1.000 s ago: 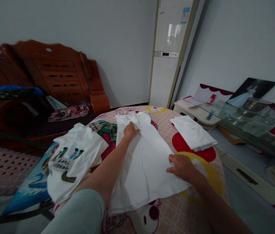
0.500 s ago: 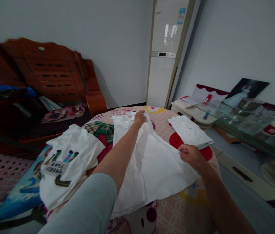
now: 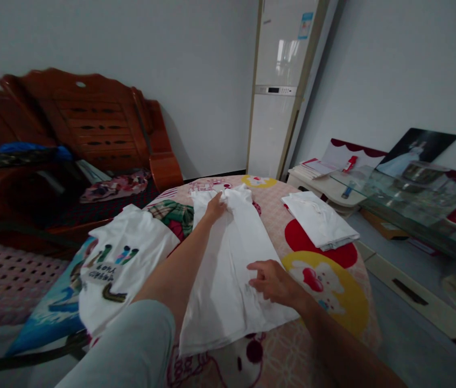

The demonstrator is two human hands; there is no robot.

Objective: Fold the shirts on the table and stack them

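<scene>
A plain white shirt (image 3: 231, 269) lies lengthwise on the round table, folded into a narrow strip. My left hand (image 3: 215, 203) rests on its far end near the collar, fingers pressing the cloth. Nearer to me, my right hand (image 3: 272, 280) lies flat on the shirt's right edge with its fingers spread. A white T-shirt with a coloured print (image 3: 118, 264) is heaped at the table's left edge. At the right sits a folded white garment (image 3: 320, 220).
The table carries a pink cartoon-pattern cloth (image 3: 324, 280). A wooden bench (image 3: 90, 129) with clothes stands at the left. A tall white air conditioner (image 3: 280, 91) stands behind. Low cabinets with a glass top (image 3: 409, 199) run along the right wall.
The shirt's right side has been folded over toward the middle, making it narrower. My right hand let go of the lifted edge and now presses flat. My left hand drew back slightly.
</scene>
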